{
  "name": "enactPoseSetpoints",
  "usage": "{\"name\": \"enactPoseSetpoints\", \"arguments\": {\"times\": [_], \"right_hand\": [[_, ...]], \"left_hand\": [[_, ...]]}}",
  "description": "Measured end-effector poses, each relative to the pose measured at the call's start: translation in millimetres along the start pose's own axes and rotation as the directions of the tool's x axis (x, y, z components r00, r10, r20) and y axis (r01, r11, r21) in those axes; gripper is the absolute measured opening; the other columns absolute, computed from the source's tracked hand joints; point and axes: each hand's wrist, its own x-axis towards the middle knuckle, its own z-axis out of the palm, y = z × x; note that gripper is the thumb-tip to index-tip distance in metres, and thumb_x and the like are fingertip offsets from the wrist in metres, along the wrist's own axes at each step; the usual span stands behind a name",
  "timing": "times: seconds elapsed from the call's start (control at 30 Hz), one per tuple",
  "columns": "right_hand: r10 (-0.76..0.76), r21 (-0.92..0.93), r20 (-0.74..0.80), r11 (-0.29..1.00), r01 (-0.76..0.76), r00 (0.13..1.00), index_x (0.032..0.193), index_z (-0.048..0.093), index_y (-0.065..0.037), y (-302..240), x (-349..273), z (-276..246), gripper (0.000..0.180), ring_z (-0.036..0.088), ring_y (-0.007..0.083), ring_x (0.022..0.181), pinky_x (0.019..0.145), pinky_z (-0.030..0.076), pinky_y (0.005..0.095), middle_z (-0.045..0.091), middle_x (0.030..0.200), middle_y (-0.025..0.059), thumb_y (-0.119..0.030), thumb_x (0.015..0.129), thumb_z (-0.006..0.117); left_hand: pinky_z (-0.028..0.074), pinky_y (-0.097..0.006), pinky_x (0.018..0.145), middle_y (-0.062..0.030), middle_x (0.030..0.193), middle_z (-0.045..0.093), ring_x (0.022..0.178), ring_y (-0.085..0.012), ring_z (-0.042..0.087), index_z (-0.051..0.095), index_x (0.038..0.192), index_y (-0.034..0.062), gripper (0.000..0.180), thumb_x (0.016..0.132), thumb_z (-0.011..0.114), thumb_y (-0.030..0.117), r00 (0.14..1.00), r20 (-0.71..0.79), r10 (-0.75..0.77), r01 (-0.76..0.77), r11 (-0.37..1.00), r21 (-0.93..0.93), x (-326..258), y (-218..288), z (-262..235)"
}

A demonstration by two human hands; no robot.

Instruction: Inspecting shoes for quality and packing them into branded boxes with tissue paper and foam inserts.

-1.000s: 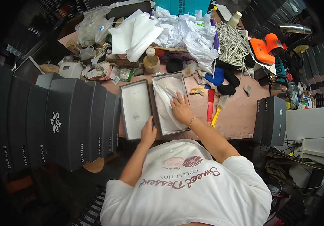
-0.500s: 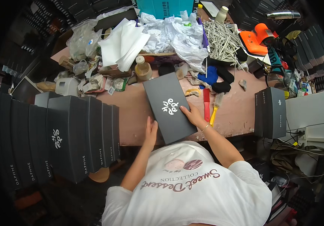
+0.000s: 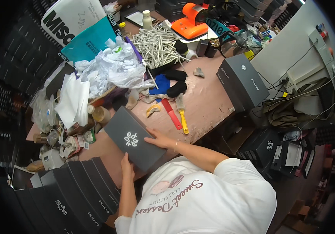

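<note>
A dark grey lidded shoebox (image 3: 128,126) with a white printed mark lies at the near edge of the table, between my hands. My left hand (image 3: 127,167) is closed against its near left side, fingers partly hidden. On the opposite side, my right hand (image 3: 159,138) grips the edge, thumb and fingers resting on the lid. Just beyond the box are a red brush (image 3: 171,114) and a yellow-handled brush (image 3: 183,119). A curved yellowish piece (image 3: 152,110) lies near them.
Stacked grey shoeboxes stand at the lower left (image 3: 77,195), and more boxes (image 3: 242,84) sit on the right table end. Farther back are crumpled white paper (image 3: 113,66), a tray of thin white sticks (image 3: 155,46) and an orange device (image 3: 191,23). Cables hang by the white panel (image 3: 280,43).
My view has turned to the right, so the table appears tilted and shifted left. Both hands stay on the shoebox; my right hand's fingers lie farther over the lid.
</note>
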Motion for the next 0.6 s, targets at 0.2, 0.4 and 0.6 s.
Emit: {"name": "enactPoseSetpoints", "arguments": {"times": [0.2, 0.4, 0.6], "right_hand": [[0.035, 0.464, -0.137, 0.885, 0.033, 0.990, 0.143, 0.035, -0.003, -36, -109, -207, 0.074, 0.049, 0.0175, 0.116, 0.097, 0.042, 0.0306, 0.048, 0.134, 0.0107, -0.017, 0.080, 0.070], [0.076, 0.343, -0.372, 0.937, 0.060, 0.925, 0.140, 0.038, -0.002, -62, -235, -469, 0.060, 0.056, 0.0166, 0.110, 0.093, 0.046, 0.0295, 0.056, 0.126, 0.0078, -0.026, 0.090, 0.060], [-0.033, -0.509, -0.726, 0.699, -0.503, 0.687, 0.120, 0.059, 0.001, 9, -184, -598, 0.035, 0.055, 0.0261, 0.114, 0.095, 0.042, 0.0330, 0.062, 0.119, 0.0184, -0.011, 0.087, 0.055]], "left_hand": [[0.044, -0.029, 0.095, -0.0155, 0.124, 0.056, 0.110, -0.0184, 0.056, 0.037, 0.139, -0.0039, 0.055, 0.091, 0.060, 0.010, 0.777, 0.583, 0.237, -0.298, 0.955, 0.009, -55, 23, 136], [0.048, -0.032, 0.091, -0.0124, 0.126, 0.053, 0.110, -0.0188, 0.056, 0.047, 0.134, 0.0036, 0.049, 0.088, 0.062, 0.010, 0.541, 0.820, 0.189, -0.636, 0.729, 0.252, -78, 43, 184], [0.046, -0.035, 0.093, -0.0168, 0.121, 0.058, 0.108, -0.0261, 0.059, 0.056, 0.122, 0.0003, 0.040, 0.084, 0.065, 0.011, 0.719, 0.503, 0.480, -0.690, 0.583, 0.429, -94, 69, 84]]}}
